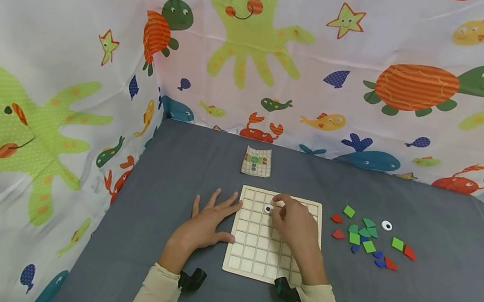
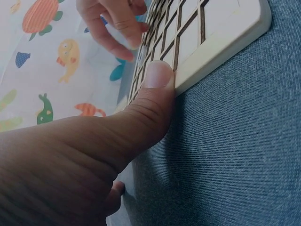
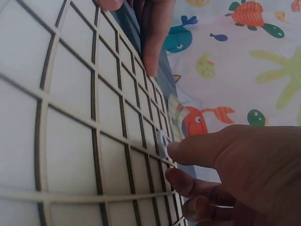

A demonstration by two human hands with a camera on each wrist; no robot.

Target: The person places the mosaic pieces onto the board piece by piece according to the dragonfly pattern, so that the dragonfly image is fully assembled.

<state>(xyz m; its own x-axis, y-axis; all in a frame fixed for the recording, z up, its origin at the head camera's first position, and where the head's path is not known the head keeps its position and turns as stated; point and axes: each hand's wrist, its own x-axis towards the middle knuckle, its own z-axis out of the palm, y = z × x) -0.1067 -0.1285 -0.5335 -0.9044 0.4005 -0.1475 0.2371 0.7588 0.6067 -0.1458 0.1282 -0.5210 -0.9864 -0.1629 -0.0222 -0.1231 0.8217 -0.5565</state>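
A pale wooden grid board (image 1: 247, 265) lies on the grey table. In one of its upper cells sits a white round eye piece with a dark centre (image 1: 268, 209). My right hand (image 1: 298, 227) is over the upper part of the board, a fingertip right at the eye piece (image 3: 163, 144) in the right wrist view. My left hand (image 1: 205, 224) has its fingers spread at the board's left side. In the left wrist view the left thumb (image 2: 157, 77) rests on the board's edge.
Right of the board lie scattered green squares (image 1: 369, 246), red pieces (image 1: 409, 252), blue pieces (image 1: 380, 263), dark green pieces (image 1: 368, 223) and another white eye piece (image 1: 386, 225). A small pattern card (image 1: 255, 168) lies behind the board. A printed sea-animal curtain (image 1: 352, 94) borders the table.
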